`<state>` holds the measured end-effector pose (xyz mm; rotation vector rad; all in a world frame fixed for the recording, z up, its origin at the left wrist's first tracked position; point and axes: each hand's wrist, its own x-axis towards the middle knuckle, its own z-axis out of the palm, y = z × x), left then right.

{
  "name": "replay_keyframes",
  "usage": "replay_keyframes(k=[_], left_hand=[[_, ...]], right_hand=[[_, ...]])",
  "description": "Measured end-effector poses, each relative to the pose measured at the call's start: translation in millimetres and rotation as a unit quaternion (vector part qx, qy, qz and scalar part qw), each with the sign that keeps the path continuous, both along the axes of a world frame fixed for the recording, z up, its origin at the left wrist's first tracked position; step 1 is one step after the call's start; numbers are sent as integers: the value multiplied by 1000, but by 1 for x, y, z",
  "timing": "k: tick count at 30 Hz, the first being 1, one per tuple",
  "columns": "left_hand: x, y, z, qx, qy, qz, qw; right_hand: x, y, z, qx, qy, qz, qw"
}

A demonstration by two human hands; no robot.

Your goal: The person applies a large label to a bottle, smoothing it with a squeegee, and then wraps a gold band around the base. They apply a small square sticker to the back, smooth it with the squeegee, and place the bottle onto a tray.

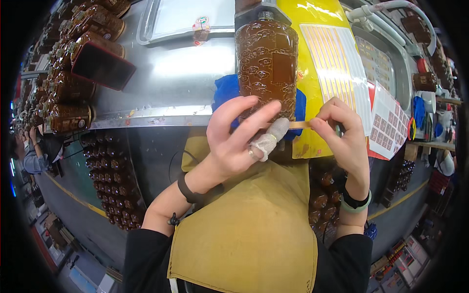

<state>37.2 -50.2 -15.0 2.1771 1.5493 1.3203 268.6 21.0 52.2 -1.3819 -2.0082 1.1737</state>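
A large brown embossed bottle (266,58) lies on its side on a blue cloth (225,90), its neck pointing away from me. My left hand (227,139) rests over the bottle's near end with fingers bent onto it. On that hand a whitish cloth finger cover (267,141) presses at the base beside a narrow gold strip label (300,125). The strip's free end is pinched between thumb and forefinger of my right hand (344,134), just right of the bottle. What lies beneath my left palm is hidden.
A sheet of gold strips (334,68) lies on yellow plastic (305,141) at right, beside a sheet of small printed labels (389,128). Brown bottles (71,117) line the left edge of the steel table (181,88), with a dark phone (103,66) leaning there. A white tray (176,19) is behind.
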Motion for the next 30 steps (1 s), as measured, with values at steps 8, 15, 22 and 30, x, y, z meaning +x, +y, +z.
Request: replay_keyframes(k=[8, 15, 22, 30], left_hand=[[-9, 13, -11, 130, -62, 28, 989], [-11, 4, -14, 123, -24, 38, 991], [-13, 2, -10, 131, 47, 38, 990], [-7, 3, 0, 144, 90, 79, 982]], right_hand=[[-20, -4, 4, 34, 51, 11, 998], [-19, -5, 3, 59, 49, 12, 997], [-21, -4, -4, 61, 46, 9, 997], [-25, -4, -5, 64, 37, 13, 997]])
